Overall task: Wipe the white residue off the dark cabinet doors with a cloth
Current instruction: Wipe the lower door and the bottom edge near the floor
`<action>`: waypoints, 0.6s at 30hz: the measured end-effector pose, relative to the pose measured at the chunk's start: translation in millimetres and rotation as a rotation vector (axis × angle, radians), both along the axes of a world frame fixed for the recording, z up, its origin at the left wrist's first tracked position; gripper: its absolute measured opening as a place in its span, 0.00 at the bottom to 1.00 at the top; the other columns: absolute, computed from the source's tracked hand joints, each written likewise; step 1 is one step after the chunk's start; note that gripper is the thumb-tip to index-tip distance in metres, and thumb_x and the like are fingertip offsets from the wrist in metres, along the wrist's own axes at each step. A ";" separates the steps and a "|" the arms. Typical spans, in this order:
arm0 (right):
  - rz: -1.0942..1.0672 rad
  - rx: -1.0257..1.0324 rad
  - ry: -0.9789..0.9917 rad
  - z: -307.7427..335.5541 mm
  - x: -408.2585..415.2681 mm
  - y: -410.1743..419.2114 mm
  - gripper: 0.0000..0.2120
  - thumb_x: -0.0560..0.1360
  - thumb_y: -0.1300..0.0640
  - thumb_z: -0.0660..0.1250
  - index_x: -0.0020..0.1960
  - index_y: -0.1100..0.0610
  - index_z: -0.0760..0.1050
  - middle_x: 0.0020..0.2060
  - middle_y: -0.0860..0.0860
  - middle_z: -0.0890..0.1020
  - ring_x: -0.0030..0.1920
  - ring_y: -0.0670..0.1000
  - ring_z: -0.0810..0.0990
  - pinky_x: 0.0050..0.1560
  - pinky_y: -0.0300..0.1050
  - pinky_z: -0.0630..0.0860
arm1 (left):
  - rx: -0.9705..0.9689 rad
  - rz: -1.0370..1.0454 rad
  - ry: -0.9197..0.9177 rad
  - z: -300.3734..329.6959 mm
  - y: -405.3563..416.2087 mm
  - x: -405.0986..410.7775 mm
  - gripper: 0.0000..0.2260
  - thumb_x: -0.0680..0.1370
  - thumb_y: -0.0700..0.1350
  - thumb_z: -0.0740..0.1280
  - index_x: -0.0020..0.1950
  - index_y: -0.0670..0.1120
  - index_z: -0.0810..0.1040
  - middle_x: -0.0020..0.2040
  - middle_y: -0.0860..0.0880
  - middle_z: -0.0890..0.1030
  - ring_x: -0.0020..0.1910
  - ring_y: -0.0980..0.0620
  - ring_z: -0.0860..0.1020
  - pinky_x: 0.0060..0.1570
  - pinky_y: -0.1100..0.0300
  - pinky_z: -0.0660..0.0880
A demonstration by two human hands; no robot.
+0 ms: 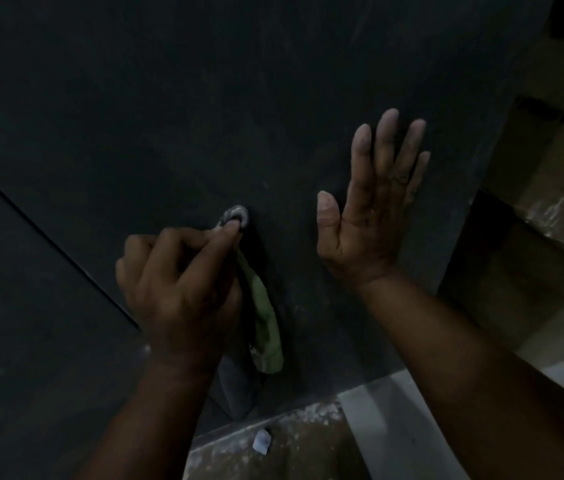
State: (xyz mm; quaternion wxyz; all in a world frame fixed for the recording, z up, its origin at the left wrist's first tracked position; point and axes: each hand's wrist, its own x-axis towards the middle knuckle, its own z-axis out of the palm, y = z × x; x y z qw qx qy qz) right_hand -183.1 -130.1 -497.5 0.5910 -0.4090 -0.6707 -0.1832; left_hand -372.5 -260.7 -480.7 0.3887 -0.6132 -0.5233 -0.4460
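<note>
My left grip (pixel 183 271) is curled tight, with the forefinger stretched forward; it pinches one green cloth (pixel 263 320) and presses a fold of it with the fingertip onto the small round metal fitting (pixel 237 216) set in the dark cabinet door (pixel 204 98). The rest of the cloth hangs down just to the right of this grip, along the door face, ending below the wrist. My right grip (pixel 374 206) is fully apart: four fingers straight and together, thumb spread to the left, palm laid flat against the same door, holding nothing. A ring (pixel 401 176) sits on one finger of this grip. The metal fitting lies between the two grips, touching the left fingertip and apart from the right thumb. Count: two grips, one cloth, one metal fitting. A thin seam (pixel 48 237) runs diagonally to the left of my left grip, dividing the door from a second dark panel (pixel 14 323). Faint pale streaks show on the door above my right grip; the light is too dim to tell more. Below both grips lies the floor (pixel 291 445) with pale speckles, and on it one small white scrap (pixel 261 441).
</note>
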 end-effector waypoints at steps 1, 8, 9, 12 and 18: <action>-0.007 0.011 0.008 -0.7 -1.4 1.4 0.33 0.82 0.44 0.53 0.80 0.63 0.56 0.79 0.67 0.58 0.79 0.73 0.51 0.79 0.69 0.46 | -0.005 -0.008 0.001 -4.5 0.7 -0.1 0.09 0.79 0.37 0.71 0.55 0.45 0.89 0.42 0.43 0.82 0.37 0.41 0.75 0.38 0.47 0.67; -0.021 0.023 0.004 -5.2 -2.6 5.9 0.35 0.81 0.43 0.55 0.80 0.63 0.55 0.79 0.67 0.57 0.79 0.73 0.51 0.79 0.70 0.47 | -0.128 0.012 0.006 -42.3 -11.8 1.3 0.11 0.75 0.36 0.72 0.54 0.45 0.89 0.41 0.43 0.82 0.35 0.41 0.76 0.38 0.50 0.66; -0.029 0.024 -0.008 -5.4 -3.1 5.3 0.35 0.81 0.44 0.55 0.81 0.63 0.55 0.79 0.67 0.57 0.79 0.73 0.50 0.78 0.70 0.46 | -0.122 0.023 -0.007 -39.0 -12.6 2.0 0.10 0.75 0.37 0.73 0.54 0.46 0.89 0.41 0.44 0.83 0.36 0.42 0.75 0.39 0.51 0.66; -0.044 0.019 -0.034 -5.5 -8.8 2.3 0.33 0.82 0.45 0.54 0.81 0.61 0.55 0.79 0.66 0.56 0.79 0.74 0.50 0.78 0.71 0.45 | -0.036 0.024 -0.073 -15.9 -8.6 0.4 0.07 0.77 0.39 0.74 0.54 0.46 0.89 0.42 0.45 0.83 0.37 0.42 0.74 0.39 0.50 0.67; -0.045 -0.014 -0.006 -2.2 -18.9 -6.9 0.31 0.82 0.46 0.53 0.80 0.61 0.57 0.79 0.68 0.58 0.79 0.75 0.51 0.77 0.73 0.46 | 0.055 0.015 -0.087 4.4 -7.5 -10.7 0.06 0.79 0.37 0.74 0.53 0.44 0.89 0.38 0.43 0.81 0.34 0.41 0.75 0.38 0.48 0.68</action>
